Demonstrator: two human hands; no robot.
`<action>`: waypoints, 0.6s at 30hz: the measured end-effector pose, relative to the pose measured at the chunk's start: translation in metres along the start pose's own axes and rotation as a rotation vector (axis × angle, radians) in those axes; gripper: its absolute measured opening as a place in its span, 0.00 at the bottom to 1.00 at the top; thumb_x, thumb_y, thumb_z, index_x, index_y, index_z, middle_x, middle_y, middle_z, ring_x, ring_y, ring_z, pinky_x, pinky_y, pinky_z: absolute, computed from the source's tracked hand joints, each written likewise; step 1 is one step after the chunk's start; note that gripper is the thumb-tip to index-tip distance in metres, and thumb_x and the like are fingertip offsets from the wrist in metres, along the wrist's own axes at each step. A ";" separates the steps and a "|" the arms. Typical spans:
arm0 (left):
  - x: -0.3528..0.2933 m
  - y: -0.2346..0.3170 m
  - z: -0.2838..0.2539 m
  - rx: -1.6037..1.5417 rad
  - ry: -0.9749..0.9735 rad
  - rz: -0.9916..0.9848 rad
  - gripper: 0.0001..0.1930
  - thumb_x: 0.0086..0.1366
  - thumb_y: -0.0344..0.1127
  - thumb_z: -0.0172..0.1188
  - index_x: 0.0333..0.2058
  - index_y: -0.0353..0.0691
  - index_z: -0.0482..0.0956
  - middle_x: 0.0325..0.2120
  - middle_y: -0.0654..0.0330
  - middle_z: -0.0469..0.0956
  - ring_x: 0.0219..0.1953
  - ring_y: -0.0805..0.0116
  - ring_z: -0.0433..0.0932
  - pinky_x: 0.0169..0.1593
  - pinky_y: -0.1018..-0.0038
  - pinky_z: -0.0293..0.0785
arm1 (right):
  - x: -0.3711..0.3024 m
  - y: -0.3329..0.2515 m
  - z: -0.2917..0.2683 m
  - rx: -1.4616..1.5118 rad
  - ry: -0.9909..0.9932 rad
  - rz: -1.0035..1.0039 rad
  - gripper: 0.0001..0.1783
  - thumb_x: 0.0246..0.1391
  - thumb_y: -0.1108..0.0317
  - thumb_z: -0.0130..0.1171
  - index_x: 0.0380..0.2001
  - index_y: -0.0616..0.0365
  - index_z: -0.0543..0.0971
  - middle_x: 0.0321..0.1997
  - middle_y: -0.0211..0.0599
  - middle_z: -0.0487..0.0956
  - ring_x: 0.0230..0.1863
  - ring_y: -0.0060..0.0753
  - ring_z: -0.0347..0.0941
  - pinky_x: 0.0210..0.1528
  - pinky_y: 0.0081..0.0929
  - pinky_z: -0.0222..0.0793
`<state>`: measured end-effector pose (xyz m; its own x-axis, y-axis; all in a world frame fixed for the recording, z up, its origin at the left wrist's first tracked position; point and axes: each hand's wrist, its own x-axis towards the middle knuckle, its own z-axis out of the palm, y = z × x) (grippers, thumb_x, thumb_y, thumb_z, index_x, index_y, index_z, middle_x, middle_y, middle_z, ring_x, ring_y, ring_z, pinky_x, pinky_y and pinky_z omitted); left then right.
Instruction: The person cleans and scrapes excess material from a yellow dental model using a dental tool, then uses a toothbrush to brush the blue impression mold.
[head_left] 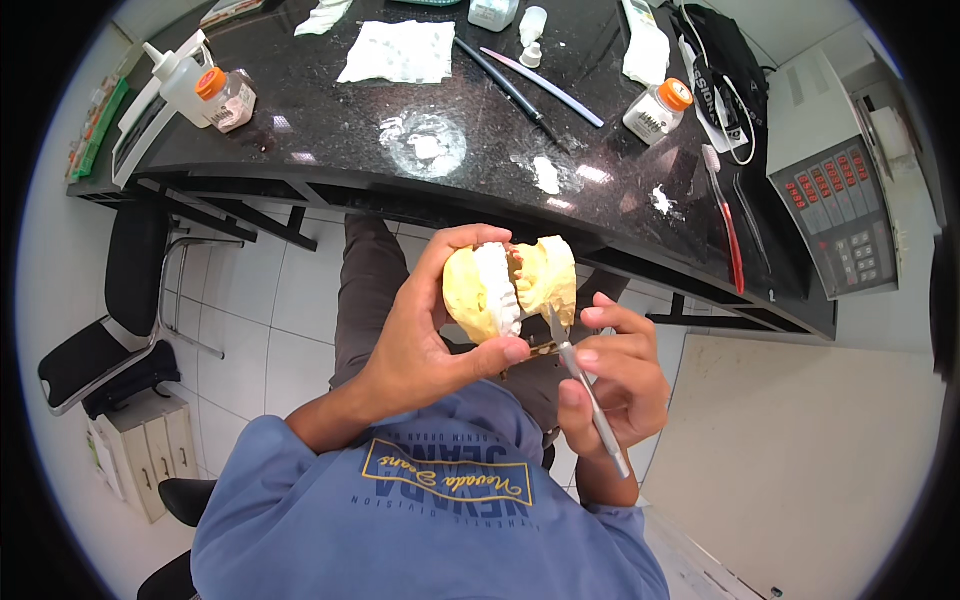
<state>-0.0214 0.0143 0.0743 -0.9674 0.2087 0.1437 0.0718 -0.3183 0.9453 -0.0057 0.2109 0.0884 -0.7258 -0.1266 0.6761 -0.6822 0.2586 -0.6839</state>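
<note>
A yellow plaster dental model [463, 288] with a white row of teeth sits in my left hand [420, 335], in front of my lap. My left fingers curl over its far side and the thumb presses its near edge. The other jaw of the model [550, 272] stands apart from it on the right, with a brassy metal piece partly showing beneath. My right hand [632, 385] closes around the silver handle of a craft knife [594, 408]. The knife's blade points up at the lower edge of the right-hand jaw and appears to touch it.
On the dark bench lie a paper towel [402, 52], two slim tools [510, 90], a toothbrush [724, 215] and white powder patches [425, 145]. Orange-capped jars [233, 105] [657, 112] and a squeeze bottle [180, 88] stand there. A keypad device [835, 200] is at right, a chair [135, 260] at left.
</note>
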 end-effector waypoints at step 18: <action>-0.006 -0.003 -0.006 0.214 0.054 0.176 0.44 0.50 0.33 0.80 0.63 0.34 0.63 0.59 0.52 0.70 0.61 0.65 0.73 0.62 0.70 0.71 | -0.002 0.002 0.009 0.053 0.051 -0.005 0.14 0.50 0.76 0.69 0.40 0.64 0.79 0.33 0.48 0.85 0.45 0.53 0.84 0.54 0.50 0.78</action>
<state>-0.0167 0.0087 0.0688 -0.9465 0.1163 0.3011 0.2842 -0.1419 0.9482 -0.0063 0.2026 0.0829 -0.7176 -0.0788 0.6920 -0.6909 0.2066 -0.6928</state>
